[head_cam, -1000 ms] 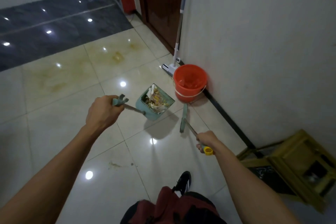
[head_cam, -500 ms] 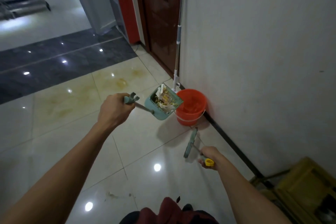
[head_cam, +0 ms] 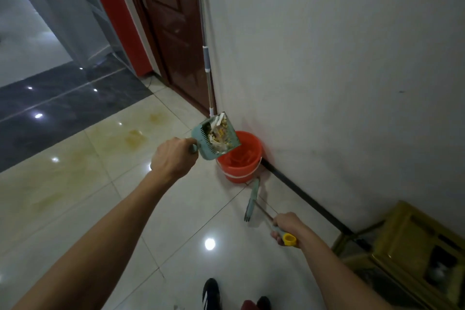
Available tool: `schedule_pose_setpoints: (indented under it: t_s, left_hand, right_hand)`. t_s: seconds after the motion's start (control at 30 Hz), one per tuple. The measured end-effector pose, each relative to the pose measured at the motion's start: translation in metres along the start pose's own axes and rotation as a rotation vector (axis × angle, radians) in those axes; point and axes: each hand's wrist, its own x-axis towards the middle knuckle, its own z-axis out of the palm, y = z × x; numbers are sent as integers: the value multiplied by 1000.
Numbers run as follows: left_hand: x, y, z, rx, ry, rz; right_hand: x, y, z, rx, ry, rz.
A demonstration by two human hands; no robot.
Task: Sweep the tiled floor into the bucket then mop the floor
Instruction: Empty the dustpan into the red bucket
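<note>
My left hand [head_cam: 173, 158] grips the handle of a teal dustpan [head_cam: 217, 137], held tilted in the air over the left rim of an orange bucket [head_cam: 244, 158]. Paper scraps and litter fill the pan. The bucket stands on the tiled floor against the white wall. My right hand [head_cam: 285, 228] holds the yellow-capped handle of a small teal broom [head_cam: 253, 196], its head resting on the floor just in front of the bucket. A mop [head_cam: 206, 58] leans upright against the wall behind the bucket.
A dark brown door [head_cam: 171, 27] and red frame lie beyond the mop. A yellow-green wooden stool [head_cam: 407, 254] stands at the lower right by the wall. Glossy cream tiles [head_cam: 88, 171] with yellowish stains spread left; dark tiles lie farther back. My shoe [head_cam: 211, 293] shows below.
The dustpan has risen and moved right, from beside the bucket to over its rim. The view has moved closer to the wall. The broom stays low near the bucket.
</note>
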Motion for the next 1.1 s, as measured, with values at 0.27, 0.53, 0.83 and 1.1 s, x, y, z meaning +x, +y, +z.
schedule_pose_setpoints:
  t_s: [0.27,0.53,0.83,1.1]
  left_hand:
    - [51,18,29,201,-154,236]
    - [60,21,58,296,-237,348]
    - [74,24,67,309,-226,397]
    - [65,31,76,449,-279,620]
  right_hand:
    - [10,3,0,66,40,27]
    - [14,6,7,131,58,64]
    - [11,10,11,146,70,100]
    - [5,19,18,177,37,104]
